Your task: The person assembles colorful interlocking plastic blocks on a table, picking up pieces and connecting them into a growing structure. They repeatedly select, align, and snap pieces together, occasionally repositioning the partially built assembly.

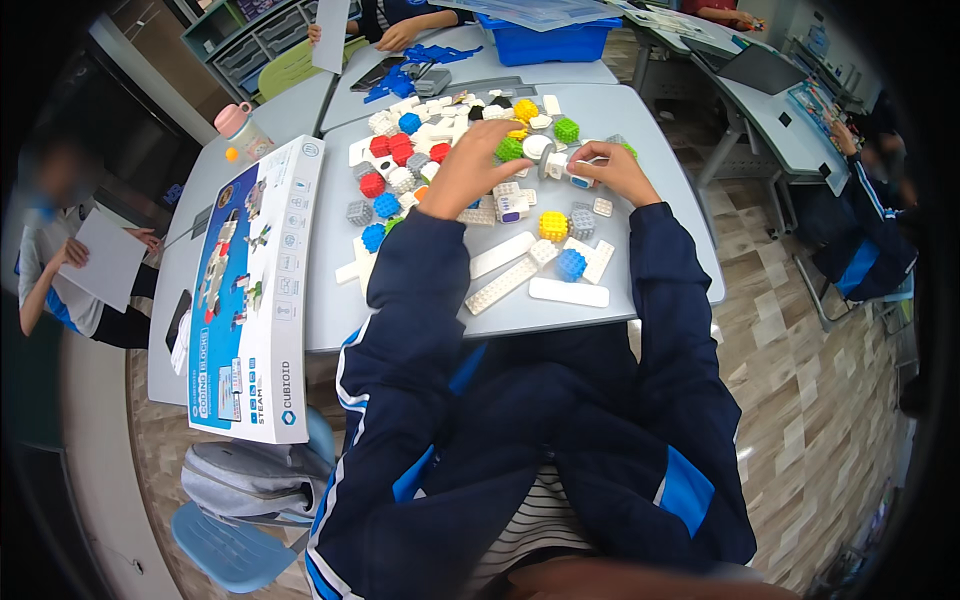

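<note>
My right hand [615, 172] pinches a small white block assembly [558, 166] between thumb and fingers, with a grey disc [540, 150] on its left end. My left hand [468, 170] is just left of it, thumb and fingers apart over the blocks, close to a green knobbly block [510, 149]. Whether its fingertips touch anything is hard to see. Nearer me lie a white block with dark markings [514, 204], a yellow knobbly block [552, 225], a grey block [582, 223] and a blue one [571, 265]. A long white studded beam [502, 286] lies beside smooth white bars [568, 292].
Red blocks [372, 185] and many others spread across the table's left half. A large printed box [255, 300] leans at the left edge, near a pink-lidded bottle [238, 125]. Behind stands a blue bin [548, 40]. Other people sit or stand around; a backpack [250, 480] rests on a chair.
</note>
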Tool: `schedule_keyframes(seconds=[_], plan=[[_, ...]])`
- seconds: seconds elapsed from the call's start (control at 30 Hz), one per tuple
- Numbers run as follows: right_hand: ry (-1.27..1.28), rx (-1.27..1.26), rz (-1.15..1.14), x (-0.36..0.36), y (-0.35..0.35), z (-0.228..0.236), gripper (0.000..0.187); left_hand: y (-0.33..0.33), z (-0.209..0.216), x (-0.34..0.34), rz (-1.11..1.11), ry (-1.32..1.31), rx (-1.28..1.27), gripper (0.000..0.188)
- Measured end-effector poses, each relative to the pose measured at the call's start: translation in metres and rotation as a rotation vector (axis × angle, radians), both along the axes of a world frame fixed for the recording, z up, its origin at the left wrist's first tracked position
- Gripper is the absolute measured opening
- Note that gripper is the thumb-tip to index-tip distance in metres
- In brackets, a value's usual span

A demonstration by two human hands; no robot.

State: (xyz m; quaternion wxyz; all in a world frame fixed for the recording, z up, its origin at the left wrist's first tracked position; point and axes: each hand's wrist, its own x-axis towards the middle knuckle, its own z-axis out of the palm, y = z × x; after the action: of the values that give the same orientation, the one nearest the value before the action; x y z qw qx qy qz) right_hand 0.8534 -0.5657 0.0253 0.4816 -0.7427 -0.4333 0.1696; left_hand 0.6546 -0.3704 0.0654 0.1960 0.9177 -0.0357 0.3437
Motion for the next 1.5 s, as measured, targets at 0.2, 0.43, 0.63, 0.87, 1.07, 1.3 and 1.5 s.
schedule_keyframes(seconds=[0.2, 0.43, 0.63, 0.87, 1.07, 1.3, 1.5], plan=[[-0.319, 0.033, -0.063, 0.0, 0.002, -0.007, 0.026, -0.009, 0.0, -0.107, 0.31, -0.073, -0.153, 0.034], [-0.457, 0.121, -0.152, -0.003, 0.003, -0.01, 0.022, -0.024, -0.036, -0.156, 0.568, 0.029, -0.001, 0.038], [-0.496, 0.225, -0.262, -0.004, 0.004, -0.005, 0.018, -0.011, -0.046, -0.133, 0.561, 0.039, 0.045, 0.041], [-0.559, 0.313, -0.229, -0.008, 0.003, 0.0, 0.014, 0.004, -0.047, -0.11, 0.469, 0.022, 0.012, 0.039], [-0.456, 0.318, -0.047, -0.048, 0.018, 0.019, 0.017, 0.005, -0.05, -0.116, 0.569, -0.217, -0.401, 0.04], [-0.684, 0.192, 0.401, -0.101, 0.077, 0.018, 0.032, -0.001, -0.053, -0.113, 0.547, -0.238, -0.228, 0.041], [-0.679, 0.105, 0.409, -0.106, 0.08, 0.014, 0.039, -0.009, -0.055, -0.115, 0.488, -0.117, -0.045, 0.045]])
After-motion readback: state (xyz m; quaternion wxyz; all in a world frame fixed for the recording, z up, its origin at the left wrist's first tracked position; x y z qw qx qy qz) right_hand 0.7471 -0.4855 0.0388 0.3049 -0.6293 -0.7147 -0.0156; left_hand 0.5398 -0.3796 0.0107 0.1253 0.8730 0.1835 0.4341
